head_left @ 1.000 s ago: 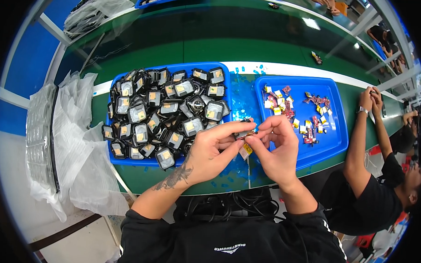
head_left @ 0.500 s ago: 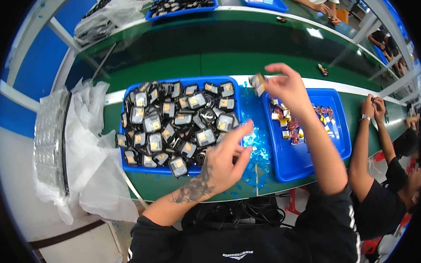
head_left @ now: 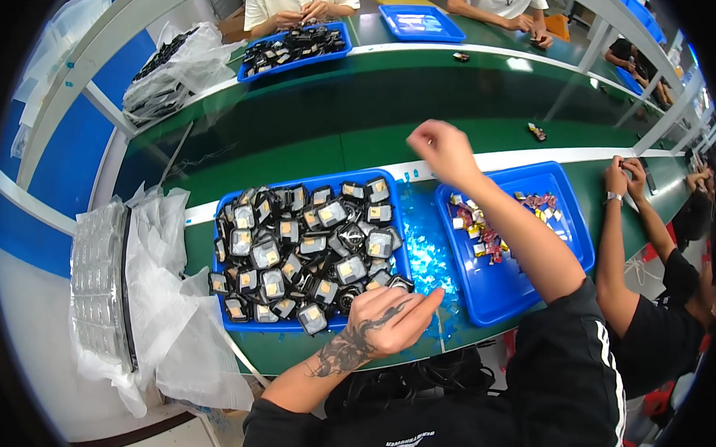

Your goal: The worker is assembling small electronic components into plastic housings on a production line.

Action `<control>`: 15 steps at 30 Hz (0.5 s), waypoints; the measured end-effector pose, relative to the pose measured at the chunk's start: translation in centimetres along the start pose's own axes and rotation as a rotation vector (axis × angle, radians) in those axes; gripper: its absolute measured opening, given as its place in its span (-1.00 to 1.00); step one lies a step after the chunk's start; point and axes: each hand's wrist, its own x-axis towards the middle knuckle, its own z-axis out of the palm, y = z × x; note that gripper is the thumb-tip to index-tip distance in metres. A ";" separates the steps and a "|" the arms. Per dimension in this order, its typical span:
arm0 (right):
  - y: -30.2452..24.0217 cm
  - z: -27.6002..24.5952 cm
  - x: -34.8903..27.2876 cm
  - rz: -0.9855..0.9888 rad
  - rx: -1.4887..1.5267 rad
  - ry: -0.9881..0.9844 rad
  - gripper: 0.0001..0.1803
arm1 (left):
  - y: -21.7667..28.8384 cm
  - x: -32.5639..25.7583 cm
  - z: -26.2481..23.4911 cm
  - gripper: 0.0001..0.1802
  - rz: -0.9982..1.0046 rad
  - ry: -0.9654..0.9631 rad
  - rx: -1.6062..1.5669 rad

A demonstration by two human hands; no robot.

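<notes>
My left hand (head_left: 394,321) is at the front right corner of a blue tray (head_left: 312,179), its fingers pressed together. What they hold, if anything, is hidden. The tray is heaped with black watch-like cases (head_left: 266,254) with grey squarish faces and tan pads. My right hand (head_left: 443,152), slightly blurred, is raised near the belt's edge with curled fingers; anything inside is hidden. Beneath my right forearm stands a second blue tray (head_left: 493,307) with small silver and yellow parts (head_left: 484,236) and reddish pieces. Shiny blue film scraps (head_left: 424,261) lie between the trays.
A green conveyor belt (head_left: 362,105) runs across, carrying a small part (head_left: 537,132). Beyond it, other people work beside a tray of black parts (head_left: 301,48) and another blue tray (head_left: 420,25). A neighbour's hands (head_left: 624,179) are at right. Plastic wrapping (head_left: 162,288) is at left.
The view has shifted, showing more of the far side. My right hand's fingers have curled in, and the small grey part by them no longer shows. My left hand's spread fingers have come together.
</notes>
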 end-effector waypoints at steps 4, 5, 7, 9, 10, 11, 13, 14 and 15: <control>-5.4 2.3 -3.2 -0.139 -0.333 -0.340 -0.70 | -0.4 -0.1 -0.2 -0.61 -0.030 -0.003 0.018; -5.4 2.1 -3.3 -0.149 -0.355 -0.335 -0.69 | -0.5 0.2 0.0 -0.62 -0.032 0.009 0.000; -5.1 1.9 -3.5 -0.174 -0.377 -0.345 -0.70 | -0.7 0.3 0.3 -0.66 -0.029 0.031 0.011; -5.1 2.5 -4.1 -0.155 -0.354 -0.360 -0.75 | -0.7 0.0 0.5 -0.69 -0.062 0.049 0.022; -5.2 2.7 -4.2 -0.134 -0.308 -0.334 -0.77 | -0.6 0.2 0.6 -0.70 -0.076 0.054 0.026; -5.2 3.1 -4.1 -0.115 -0.300 -0.358 -0.77 | -0.5 0.3 0.5 -0.70 -0.091 0.062 0.017; -6.0 2.9 -3.5 -0.075 -0.254 -0.423 -0.76 | -0.3 0.5 0.5 -0.71 -0.091 0.062 0.007; -6.1 3.0 -3.4 -0.071 -0.252 -0.407 -0.76 | -0.3 0.5 0.6 -0.71 -0.108 0.064 0.006; -6.0 3.4 -3.4 -0.088 -0.247 -0.458 -0.75 | -0.3 0.4 0.6 -0.72 -0.125 0.067 0.006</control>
